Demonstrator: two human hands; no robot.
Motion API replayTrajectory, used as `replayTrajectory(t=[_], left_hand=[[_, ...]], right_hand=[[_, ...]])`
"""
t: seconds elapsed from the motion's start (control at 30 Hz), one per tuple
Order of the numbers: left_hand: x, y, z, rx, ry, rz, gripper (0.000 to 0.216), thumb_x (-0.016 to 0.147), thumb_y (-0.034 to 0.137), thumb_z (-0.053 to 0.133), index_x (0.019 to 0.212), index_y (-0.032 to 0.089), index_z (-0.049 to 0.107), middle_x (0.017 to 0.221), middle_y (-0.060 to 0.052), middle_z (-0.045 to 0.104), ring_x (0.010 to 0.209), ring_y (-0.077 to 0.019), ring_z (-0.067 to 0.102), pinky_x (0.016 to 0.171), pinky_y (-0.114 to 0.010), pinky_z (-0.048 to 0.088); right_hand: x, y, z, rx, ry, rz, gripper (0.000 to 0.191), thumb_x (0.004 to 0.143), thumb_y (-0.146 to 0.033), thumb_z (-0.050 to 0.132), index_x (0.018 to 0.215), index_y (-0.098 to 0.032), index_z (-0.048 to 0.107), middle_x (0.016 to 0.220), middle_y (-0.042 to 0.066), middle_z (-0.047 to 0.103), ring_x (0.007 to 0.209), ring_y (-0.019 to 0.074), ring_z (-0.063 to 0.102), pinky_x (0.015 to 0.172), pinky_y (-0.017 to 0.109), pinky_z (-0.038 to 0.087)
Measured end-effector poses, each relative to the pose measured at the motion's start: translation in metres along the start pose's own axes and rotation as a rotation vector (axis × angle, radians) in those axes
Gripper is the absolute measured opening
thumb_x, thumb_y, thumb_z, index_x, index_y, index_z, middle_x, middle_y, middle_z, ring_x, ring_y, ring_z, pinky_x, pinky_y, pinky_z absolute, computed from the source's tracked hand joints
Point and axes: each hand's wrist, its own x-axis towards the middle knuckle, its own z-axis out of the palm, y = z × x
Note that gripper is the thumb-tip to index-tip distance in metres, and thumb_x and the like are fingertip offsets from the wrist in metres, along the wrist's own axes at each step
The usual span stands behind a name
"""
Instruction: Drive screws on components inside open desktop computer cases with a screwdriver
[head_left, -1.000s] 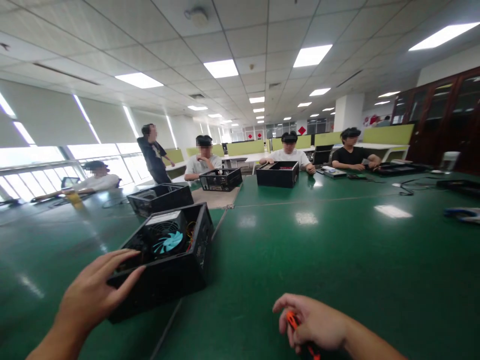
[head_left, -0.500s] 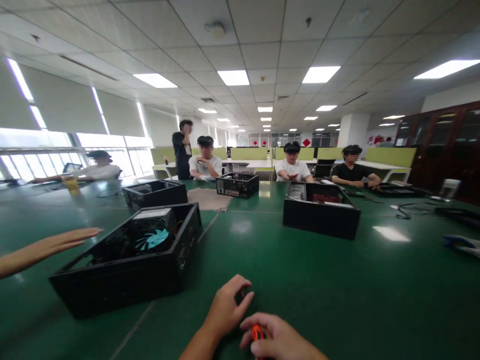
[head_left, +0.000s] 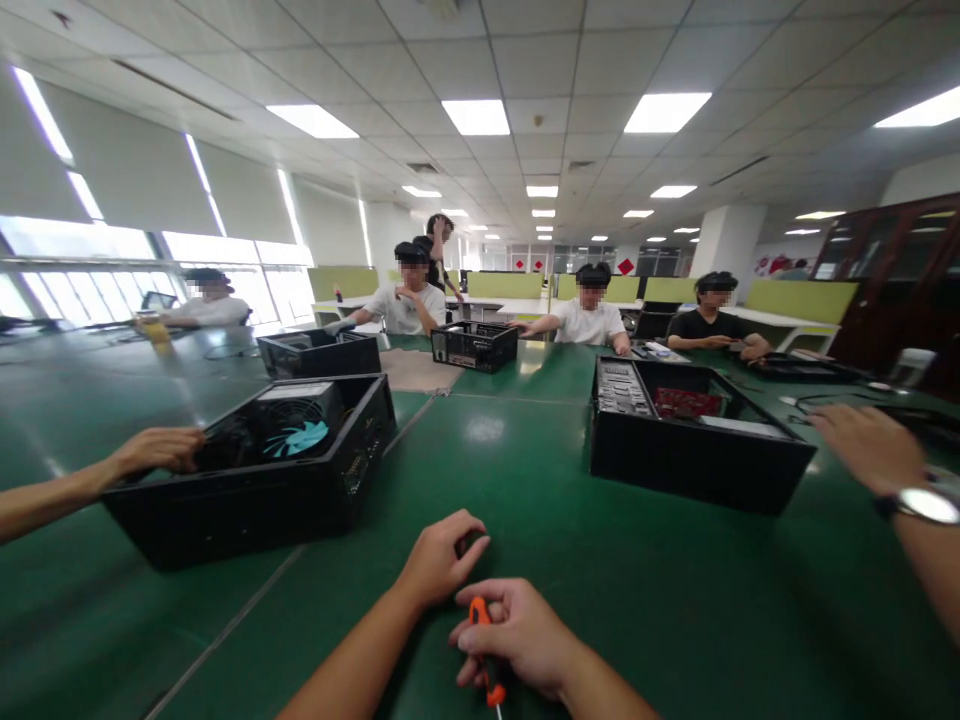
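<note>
My right hand (head_left: 525, 635) is closed around a screwdriver (head_left: 478, 610) with an orange and black handle. Its metal shaft points down toward the bottom edge of the view. Just beyond it, my left hand (head_left: 442, 560) rests over the green table (head_left: 570, 530), fingers curled in and thumb near the index finger. I see nothing in the left hand, though its palm side is hidden. To the left stands an open black computer case (head_left: 240, 520) with a turquoise fan (head_left: 298, 439). Another open case (head_left: 690, 470), holding a red board (head_left: 688, 403), sits to the right.
A co-worker's hand (head_left: 161, 450) is at the left case's near rim. Another person's hand (head_left: 870, 445), with a watch, hovers beside the right case. Two more open cases (head_left: 319, 355) (head_left: 476, 345) stand farther back by a beige mat (head_left: 420, 370). Several people sit around the table.
The co-worker's hand on the left has come down onto the case. A watch-wearing hand has entered from the right. My hands sit slightly higher in view, showing more of the screwdriver.
</note>
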Motion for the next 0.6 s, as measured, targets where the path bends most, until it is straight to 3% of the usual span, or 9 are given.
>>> replayTrajectory(t=[0.1,0.27,0.4,0.6], left_hand=[[0.000,-0.002,-0.001,-0.044,0.026,-0.023,0.020,0.093,0.036,0.061,0.097,0.018,0.070,0.078,-0.002,0.064,0.067,-0.0149,0.057,0.067,-0.028,0.046],[-0.002,-0.001,-0.004,-0.154,0.038,-0.002,0.019,0.093,0.035,0.061,0.095,0.019,0.070,0.078,-0.003,0.067,0.069,-0.0162,0.062,0.066,-0.027,0.050],[-0.003,-0.003,-0.007,-0.228,-0.009,0.034,0.017,0.091,0.034,0.063,0.093,0.019,0.071,0.075,-0.003,0.067,0.067,-0.0161,0.063,0.066,-0.026,0.050],[-0.003,-0.010,-0.005,-0.319,-0.039,-0.034,0.016,0.090,0.033,0.064,0.090,0.019,0.072,0.073,-0.003,0.066,0.067,-0.0164,0.061,0.066,-0.027,0.048]], right_hand=[[-0.001,-0.002,0.003,-0.054,-0.059,0.056,0.070,0.061,-0.047,0.086,0.114,-0.009,0.060,0.079,0.009,0.073,0.044,0.0150,0.062,0.043,0.022,0.042],[0.002,-0.007,0.000,-0.087,-0.114,0.073,0.046,0.073,-0.034,0.074,0.111,-0.010,0.066,0.074,0.005,0.074,0.034,0.0075,0.050,0.036,0.016,0.030],[0.011,-0.007,-0.013,-0.023,-0.120,0.073,0.052,0.070,-0.036,0.075,0.113,-0.007,0.068,0.074,0.007,0.074,0.034,0.0068,0.046,0.036,0.018,0.029],[0.011,-0.003,-0.025,0.067,-0.117,0.099,0.058,0.069,-0.039,0.079,0.117,-0.008,0.067,0.078,0.009,0.074,0.035,0.0060,0.046,0.036,0.017,0.028]])
